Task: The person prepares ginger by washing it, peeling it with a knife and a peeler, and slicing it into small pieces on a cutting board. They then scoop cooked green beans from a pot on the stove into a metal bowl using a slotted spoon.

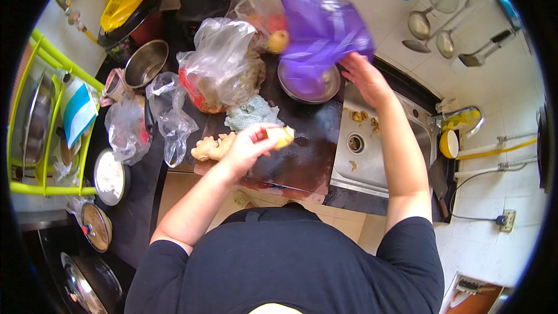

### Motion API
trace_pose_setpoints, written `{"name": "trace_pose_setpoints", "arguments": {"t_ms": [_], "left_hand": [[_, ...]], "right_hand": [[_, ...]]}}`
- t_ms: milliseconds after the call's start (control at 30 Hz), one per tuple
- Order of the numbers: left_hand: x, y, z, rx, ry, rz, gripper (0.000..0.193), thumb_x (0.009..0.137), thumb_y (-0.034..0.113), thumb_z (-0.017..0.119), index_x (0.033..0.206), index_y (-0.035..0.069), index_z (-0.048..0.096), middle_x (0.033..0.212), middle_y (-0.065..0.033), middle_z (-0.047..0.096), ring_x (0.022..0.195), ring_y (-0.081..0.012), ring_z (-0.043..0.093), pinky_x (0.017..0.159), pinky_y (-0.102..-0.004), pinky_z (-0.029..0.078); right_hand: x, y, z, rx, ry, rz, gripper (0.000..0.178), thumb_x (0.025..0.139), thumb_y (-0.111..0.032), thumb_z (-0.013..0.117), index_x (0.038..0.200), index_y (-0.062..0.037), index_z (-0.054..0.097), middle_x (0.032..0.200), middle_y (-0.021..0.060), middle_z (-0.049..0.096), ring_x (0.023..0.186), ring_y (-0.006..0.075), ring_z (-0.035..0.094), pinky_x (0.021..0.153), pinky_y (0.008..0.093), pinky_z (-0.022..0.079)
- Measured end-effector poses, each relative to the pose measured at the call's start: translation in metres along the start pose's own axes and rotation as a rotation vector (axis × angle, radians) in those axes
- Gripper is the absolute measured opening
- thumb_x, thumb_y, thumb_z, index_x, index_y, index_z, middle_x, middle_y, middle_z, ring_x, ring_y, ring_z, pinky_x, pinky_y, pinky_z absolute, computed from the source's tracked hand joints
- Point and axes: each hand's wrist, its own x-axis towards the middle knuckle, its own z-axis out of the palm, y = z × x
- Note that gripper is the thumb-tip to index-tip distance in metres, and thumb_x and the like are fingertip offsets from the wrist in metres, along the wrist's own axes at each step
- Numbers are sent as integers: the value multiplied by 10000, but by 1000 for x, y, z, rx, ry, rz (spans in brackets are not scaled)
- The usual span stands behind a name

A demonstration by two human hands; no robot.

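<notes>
White tiles [485,96] rise beyond my right hand [363,77], which touches a blurred purple bag [325,26], grip unclear; under my left hand [249,150], pinching a ginger piece [284,138], lies a wet board [308,166].

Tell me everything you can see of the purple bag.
The purple bag looks like thin, glossy plastic with a pale patch on it. It is creased and blurred, reaching the picture's top edge. Its lower part overlaps the metal bowl in this view; whether they touch is unclear. The right grip meets its lower right edge. Any contents cannot be made out.
</notes>
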Motion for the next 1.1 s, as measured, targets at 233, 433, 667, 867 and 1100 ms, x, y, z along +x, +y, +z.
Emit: {"name": "trace_pose_setpoints", "arguments": {"t_ms": [233,433,667,867,1100], "left_hand": [[-36,-29,-9,-246,53,-54,349,842,103,582,1157,2,475,1075,-67,563,982,-128,533,882,-282,425],[-11,-19,-11,-141,-62,41,308,851,120,580,1134,24,504,1011,-22,570,887,-81,535,752,-231,445],[24,-1,-2,-318,-31,-34,302,838,123,591,1106,33,484,1026,-82,584,891,-151,581,734,-277,481],[117,-12,-7,-269,179,-253,188,836,265,533,792,82,539,744,-64,609,677,-179,588,552,-299,468],[248,-39,-1,1148,413,177,406,781,169,532,1181,105,496,1162,-168,504,991,-332,545,818,-403,449]], "right_hand": [[39,98,11,-1316,383,78,563,759,-340,597,1203,-49,410,1086,227,549,1000,367,534,879,427,416],[77,37,3,-644,88,683,233,878,-193,330,882,-36,503,553,82,543,391,123,429,338,254,322],[83,-67,15,-253,114,358,217,893,-274,381,818,-104,491,635,15,536,478,96,425,421,219,325],[71,-77,3,-226,223,377,239,881,-256,410,827,-57,533,635,50,570,462,114,461,406,225,347],[40,-45,-27,-199,230,443,300,846,-226,425,823,29,582,640,99,597,439,130,502,379,246,396]]}}
